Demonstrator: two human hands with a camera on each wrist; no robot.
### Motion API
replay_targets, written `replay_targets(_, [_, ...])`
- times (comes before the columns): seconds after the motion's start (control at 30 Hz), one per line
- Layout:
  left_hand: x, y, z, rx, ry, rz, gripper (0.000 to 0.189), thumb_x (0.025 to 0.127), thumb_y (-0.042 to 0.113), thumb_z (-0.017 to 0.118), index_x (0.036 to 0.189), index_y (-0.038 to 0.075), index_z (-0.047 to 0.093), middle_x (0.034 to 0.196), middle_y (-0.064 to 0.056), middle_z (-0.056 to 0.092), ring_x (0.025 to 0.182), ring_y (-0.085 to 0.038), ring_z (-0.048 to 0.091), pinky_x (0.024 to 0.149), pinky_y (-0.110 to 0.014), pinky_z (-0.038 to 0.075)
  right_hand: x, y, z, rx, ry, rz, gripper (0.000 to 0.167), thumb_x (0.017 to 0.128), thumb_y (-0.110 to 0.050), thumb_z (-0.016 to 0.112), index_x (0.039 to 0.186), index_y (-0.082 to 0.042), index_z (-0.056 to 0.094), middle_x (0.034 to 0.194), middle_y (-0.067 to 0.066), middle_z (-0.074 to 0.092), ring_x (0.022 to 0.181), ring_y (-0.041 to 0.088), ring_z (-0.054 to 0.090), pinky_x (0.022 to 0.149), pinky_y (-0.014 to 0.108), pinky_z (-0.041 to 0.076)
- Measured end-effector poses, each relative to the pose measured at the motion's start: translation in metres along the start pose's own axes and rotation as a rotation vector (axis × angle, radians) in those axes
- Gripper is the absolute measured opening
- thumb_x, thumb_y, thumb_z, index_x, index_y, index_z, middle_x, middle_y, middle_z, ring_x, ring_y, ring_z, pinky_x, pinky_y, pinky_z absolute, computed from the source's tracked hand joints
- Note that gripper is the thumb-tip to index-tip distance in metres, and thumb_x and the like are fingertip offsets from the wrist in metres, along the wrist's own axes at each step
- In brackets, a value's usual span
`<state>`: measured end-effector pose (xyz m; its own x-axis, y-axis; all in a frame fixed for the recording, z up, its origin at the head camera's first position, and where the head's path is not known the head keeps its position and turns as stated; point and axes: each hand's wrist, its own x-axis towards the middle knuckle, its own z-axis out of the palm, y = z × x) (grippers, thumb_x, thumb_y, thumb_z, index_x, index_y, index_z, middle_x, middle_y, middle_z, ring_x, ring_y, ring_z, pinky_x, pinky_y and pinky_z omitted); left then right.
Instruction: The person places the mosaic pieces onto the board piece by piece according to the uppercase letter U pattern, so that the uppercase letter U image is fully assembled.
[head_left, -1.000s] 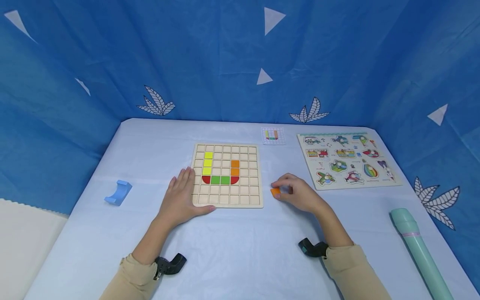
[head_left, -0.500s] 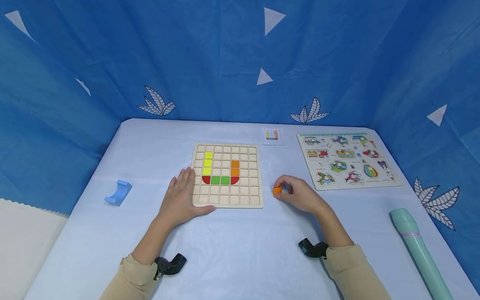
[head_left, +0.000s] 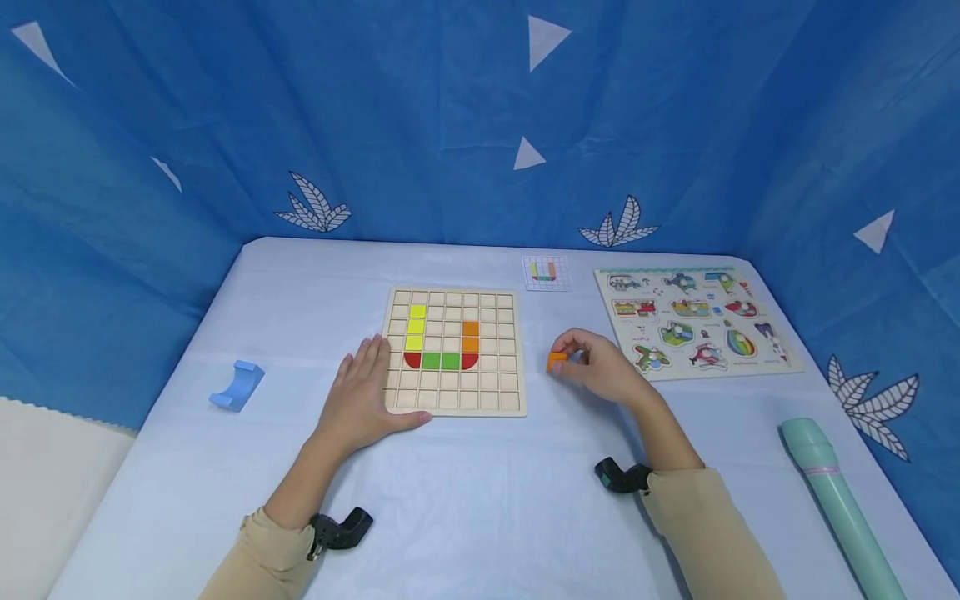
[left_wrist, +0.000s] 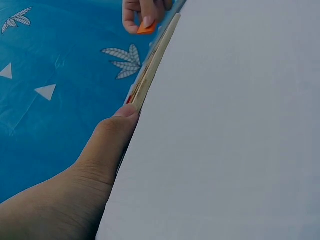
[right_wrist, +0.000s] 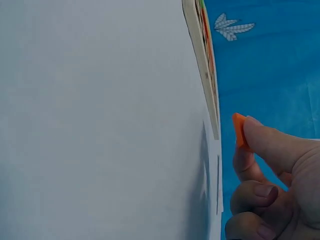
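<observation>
A wooden grid board (head_left: 489, 400) lies mid-table, with yellow, red, green and orange tiles set in a U shape. My left hand (head_left: 360, 400) rests flat along its left side, fingers straight at the edge and thumb along the near-left corner. In the left wrist view that thumb (left_wrist: 107, 142) touches the board's edge. To the right of the board, my right hand (head_left: 598, 367) pinches an orange tile (head_left: 556, 359) between thumb and fingers. The right wrist view shows the orange tile (right_wrist: 240, 131) held off the table, its far side hidden by the fingertips.
Behind the board lies a small pattern card (head_left: 547, 273) printed with the same U. A picture puzzle board (head_left: 697, 333) is at the back right. A blue curved block (head_left: 237, 386) sits at left, and a mint-green tube (head_left: 836, 500) lies along the right edge.
My right hand has moved slightly away from me with the orange tile, which has turned within the fingers. The left hand and the board have stayed put.
</observation>
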<state>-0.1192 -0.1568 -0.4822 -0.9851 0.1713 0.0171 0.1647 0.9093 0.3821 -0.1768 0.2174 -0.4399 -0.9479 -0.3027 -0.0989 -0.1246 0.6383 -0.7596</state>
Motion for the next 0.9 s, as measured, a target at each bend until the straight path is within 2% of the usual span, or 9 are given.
replay_targets(0.17, [0.000, 0.000, 0.000, 0.004, -0.006, -0.004, 0.136, 0.065, 0.084, 0.066, 0.158, 0.000, 0.012, 0.167, -0.016, 0.009, 0.156, -0.034, 0.008, 0.125, -0.057, 0.008, 0.016, -0.002, -0.004, 0.008, 0.042, 0.008, 0.017, 0.091, -0.017, 0.072, 0.105, -0.014, 0.064, 0.101, 0.006, 0.065, 0.082, 0.024, 0.051, 0.070, 0.031, 0.043])
replay_targets(0.4, [0.000, 0.002, -0.001, 0.002, -0.008, -0.007, 0.135, 0.066, 0.082, 0.067, 0.158, 0.000, 0.013, 0.167, -0.016, 0.010, 0.156, -0.034, 0.008, 0.124, -0.057, 0.008, 0.037, -0.007, -0.006, 0.020, 0.060, 0.035, 0.018, 0.093, -0.017, 0.069, 0.109, -0.011, 0.063, 0.106, 0.008, 0.064, 0.098, 0.024, 0.054, 0.082, 0.034, 0.043])
replay_targets(0.6, [-0.001, 0.003, -0.002, 0.001, -0.009, -0.011, 0.134, 0.066, 0.081, 0.069, 0.158, 0.000, 0.013, 0.167, -0.016, 0.009, 0.156, -0.034, 0.007, 0.124, -0.057, 0.009, 0.052, -0.010, -0.003, 0.020, 0.071, 0.074, 0.017, 0.094, -0.020, 0.068, 0.109, -0.012, 0.063, 0.107, 0.007, 0.063, 0.099, 0.025, 0.054, 0.081, 0.034, 0.043])
replay_targets(0.9, [-0.001, 0.002, -0.002, 0.001, -0.015, -0.017, 0.135, 0.066, 0.082, 0.067, 0.158, 0.001, 0.013, 0.168, -0.015, 0.009, 0.156, -0.033, 0.007, 0.125, -0.056, 0.008, 0.076, -0.023, 0.011, 0.044, 0.042, 0.051, 0.019, 0.094, -0.022, 0.069, 0.109, -0.011, 0.063, 0.107, 0.009, 0.064, 0.100, 0.024, 0.056, 0.083, 0.034, 0.044])
